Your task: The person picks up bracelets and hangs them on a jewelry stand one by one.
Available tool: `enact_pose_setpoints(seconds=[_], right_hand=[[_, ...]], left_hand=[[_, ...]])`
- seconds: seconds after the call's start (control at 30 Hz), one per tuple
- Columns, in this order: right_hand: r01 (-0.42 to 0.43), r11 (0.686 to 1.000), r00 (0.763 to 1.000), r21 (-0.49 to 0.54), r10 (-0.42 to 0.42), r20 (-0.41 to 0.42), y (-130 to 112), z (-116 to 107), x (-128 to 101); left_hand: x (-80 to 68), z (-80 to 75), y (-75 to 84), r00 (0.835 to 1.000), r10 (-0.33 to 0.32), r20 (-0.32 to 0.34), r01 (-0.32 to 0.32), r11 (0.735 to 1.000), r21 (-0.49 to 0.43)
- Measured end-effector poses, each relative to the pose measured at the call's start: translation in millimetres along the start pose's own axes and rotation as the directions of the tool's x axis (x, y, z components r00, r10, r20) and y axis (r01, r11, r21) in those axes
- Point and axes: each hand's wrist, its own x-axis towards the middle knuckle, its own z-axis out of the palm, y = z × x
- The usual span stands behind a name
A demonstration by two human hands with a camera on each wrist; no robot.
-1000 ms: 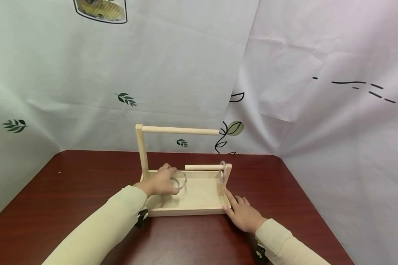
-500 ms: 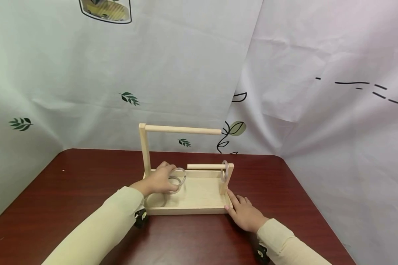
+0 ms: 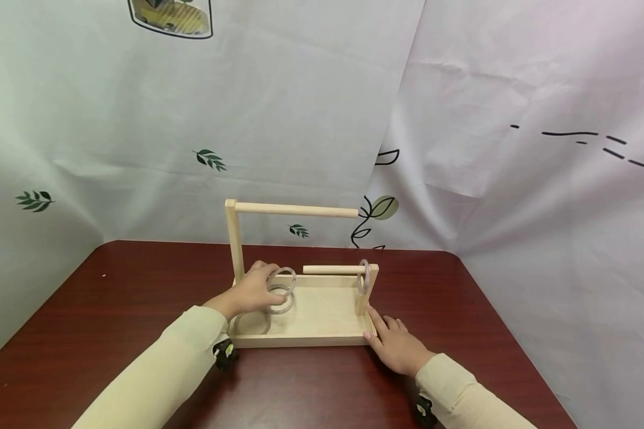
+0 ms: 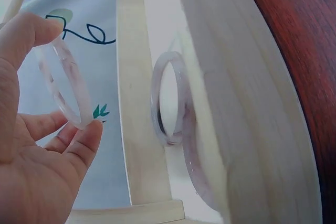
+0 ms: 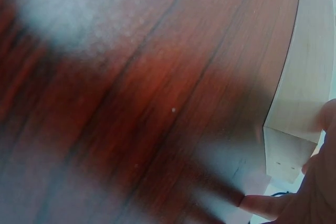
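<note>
My left hand (image 3: 249,291) pinches a pale, translucent bangle (image 4: 73,80) between thumb and fingertips, raised over the left part of a light wooden tray (image 3: 327,341). In the left wrist view, a second bangle (image 4: 156,98) lies inside the tray, overlapping another bangle (image 4: 193,156) near the wall. One more bangle (image 3: 367,279) hangs on the short wooden rod (image 3: 330,270), right by its post. My right hand (image 3: 399,350) rests against the tray's right front corner, fingers extended along the end and thumb at the front wall.
From the tray's left end rises a tall post (image 3: 235,244) bearing a long horizontal rod (image 3: 295,210) whose right end is free. The short rod's free end points left. A dark red wooden table (image 3: 311,387) carries the tray; a patterned white cloth (image 3: 300,119) hangs behind it.
My left hand has lifted the bangle slightly up and left, away from those lying in the tray. My right hand stays at the tray's corner. The head view has shifted slightly.
</note>
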Motion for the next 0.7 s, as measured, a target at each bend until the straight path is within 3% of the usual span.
enact_pose_setpoints(seconds=[0.27, 0.7], right_hand=[[-0.008, 1.0, 1.0, -0.003, 0.008, 0.011, 1.4, 0.6, 0.7], [-0.007, 1.0, 1.0, -0.007, 0.007, 0.006, 1.7, 1.7, 1.5]], left_hand=[[-0.2, -2.7, 2.5, 1.0, -0.016, -0.024, 0.015, 0.999, -0.049], [0.0, -2.3, 6.4, 0.993, -0.075, -0.087, 0.056, 0.978, -0.202]])
